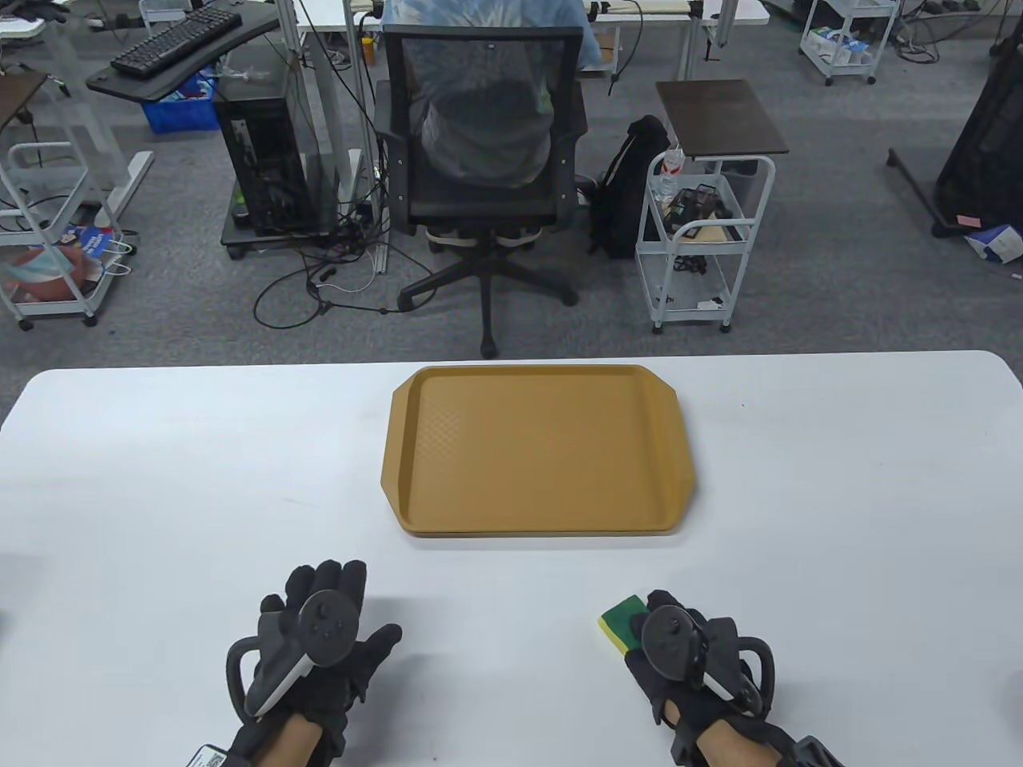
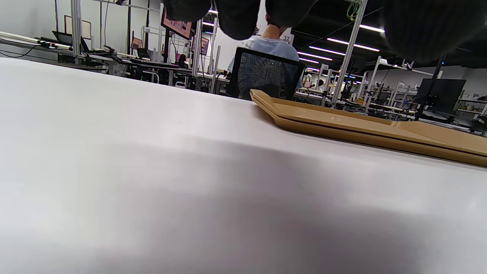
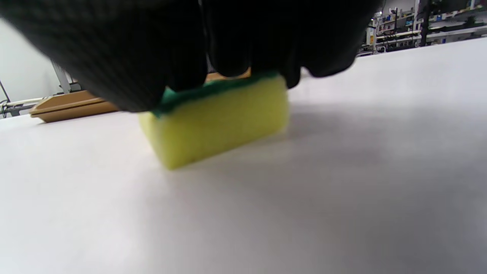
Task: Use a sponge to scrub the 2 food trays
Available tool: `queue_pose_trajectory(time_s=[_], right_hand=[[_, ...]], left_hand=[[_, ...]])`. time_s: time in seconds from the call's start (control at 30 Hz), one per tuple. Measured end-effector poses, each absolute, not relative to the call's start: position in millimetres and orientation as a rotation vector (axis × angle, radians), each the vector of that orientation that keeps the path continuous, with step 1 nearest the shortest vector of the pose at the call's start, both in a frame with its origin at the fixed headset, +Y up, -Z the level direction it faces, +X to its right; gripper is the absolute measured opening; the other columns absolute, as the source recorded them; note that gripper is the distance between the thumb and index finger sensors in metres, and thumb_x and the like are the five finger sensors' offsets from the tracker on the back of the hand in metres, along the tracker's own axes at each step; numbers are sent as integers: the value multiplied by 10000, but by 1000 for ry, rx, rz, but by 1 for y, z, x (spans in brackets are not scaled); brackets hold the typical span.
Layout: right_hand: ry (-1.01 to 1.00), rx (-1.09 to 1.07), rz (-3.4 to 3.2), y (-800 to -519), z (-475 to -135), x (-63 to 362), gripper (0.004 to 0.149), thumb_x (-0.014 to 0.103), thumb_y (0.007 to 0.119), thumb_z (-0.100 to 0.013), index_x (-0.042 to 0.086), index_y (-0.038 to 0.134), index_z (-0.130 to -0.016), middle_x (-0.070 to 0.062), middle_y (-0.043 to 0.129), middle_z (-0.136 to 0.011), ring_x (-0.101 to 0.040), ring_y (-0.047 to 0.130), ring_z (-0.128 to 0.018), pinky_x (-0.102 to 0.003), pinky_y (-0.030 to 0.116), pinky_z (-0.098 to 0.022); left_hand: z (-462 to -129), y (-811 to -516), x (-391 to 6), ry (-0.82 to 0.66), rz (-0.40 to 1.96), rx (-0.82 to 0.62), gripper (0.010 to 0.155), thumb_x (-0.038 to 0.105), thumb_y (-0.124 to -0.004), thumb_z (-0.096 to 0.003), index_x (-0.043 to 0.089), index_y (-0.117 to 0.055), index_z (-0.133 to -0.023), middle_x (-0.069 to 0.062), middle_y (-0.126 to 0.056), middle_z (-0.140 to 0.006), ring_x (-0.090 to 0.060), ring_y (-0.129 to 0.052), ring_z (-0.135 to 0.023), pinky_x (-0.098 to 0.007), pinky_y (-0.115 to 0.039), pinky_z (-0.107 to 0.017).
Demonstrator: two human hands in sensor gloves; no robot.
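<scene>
Two tan food trays [image 1: 535,451] lie stacked in the middle of the white table; the left wrist view shows both rims [image 2: 361,127], one on top of the other. A yellow sponge with a green scrub side [image 1: 617,621] sits on the table near the front right. My right hand [image 1: 657,609] lies over it. In the right wrist view its fingers [image 3: 228,45] curl down on the green top of the sponge [image 3: 220,118], with the thumb beside it. My left hand [image 1: 356,607] rests flat on the table at the front left, fingers straight and holding nothing.
The white table [image 1: 160,479] stretches wide on both sides of the trays. Behind its far edge stand an office chair [image 1: 483,160] with a seated person, a white trolley [image 1: 703,232] and a computer tower [image 1: 260,160].
</scene>
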State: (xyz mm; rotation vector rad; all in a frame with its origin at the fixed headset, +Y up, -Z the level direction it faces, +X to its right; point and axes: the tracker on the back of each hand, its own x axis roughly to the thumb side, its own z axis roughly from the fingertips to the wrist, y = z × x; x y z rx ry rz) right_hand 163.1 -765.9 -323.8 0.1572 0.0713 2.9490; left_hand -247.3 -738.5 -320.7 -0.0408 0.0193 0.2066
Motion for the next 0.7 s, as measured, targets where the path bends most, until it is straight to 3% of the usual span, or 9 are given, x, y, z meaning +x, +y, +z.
queue_pose_trajectory(time_s=[0.33, 0.7], right_hand=[[-108, 225, 2871, -733, -309, 170, 644, 519, 880, -418, 248, 737, -984, -99, 570, -1122, -405, 638, -1014, -642, 585, -747], [-314, 152, 2766, -699, -291, 197, 764, 572, 861, -405, 253, 618, -1056, -94, 484, -1156, -420, 519, -1069, -680, 487, -772]], left_hand=[[-322, -738, -246, 20, 207, -32, 887, 706, -740, -392, 317, -463, -1141, -65, -450, -1208, -453, -414, -1144, -713, -354, -757], [-323, -737, -246, 15, 219, -31, 889, 707, -738, -394, 320, -456, -1143, -66, -448, -1209, -454, -411, -1146, -715, -350, -758]])
